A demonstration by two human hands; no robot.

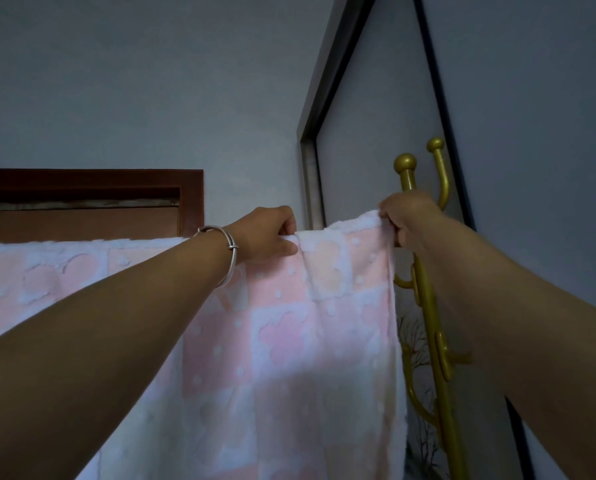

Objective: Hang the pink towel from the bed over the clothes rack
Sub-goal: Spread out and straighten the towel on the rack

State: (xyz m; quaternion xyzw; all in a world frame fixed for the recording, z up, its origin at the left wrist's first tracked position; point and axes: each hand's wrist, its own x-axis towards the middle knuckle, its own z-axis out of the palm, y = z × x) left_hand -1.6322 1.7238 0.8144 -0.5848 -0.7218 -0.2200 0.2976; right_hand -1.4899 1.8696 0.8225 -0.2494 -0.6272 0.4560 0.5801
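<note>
Towel (289, 341): hanging spread over the rack (428, 306), its top edge along the bar.
Left hand (272, 237): I am pinching the top edge mid-bar.
Right hand (407, 220): I am gripping the towel's corner beside the gold post.

Pink towel (289, 341) hangs draped along its top edge. Left hand (268, 239), silver bangle (225, 252) at the wrist, pinches that edge mid-span. Right hand (410, 220) grips the towel's right corner against the gold clothes rack (428, 306) post.
</note>
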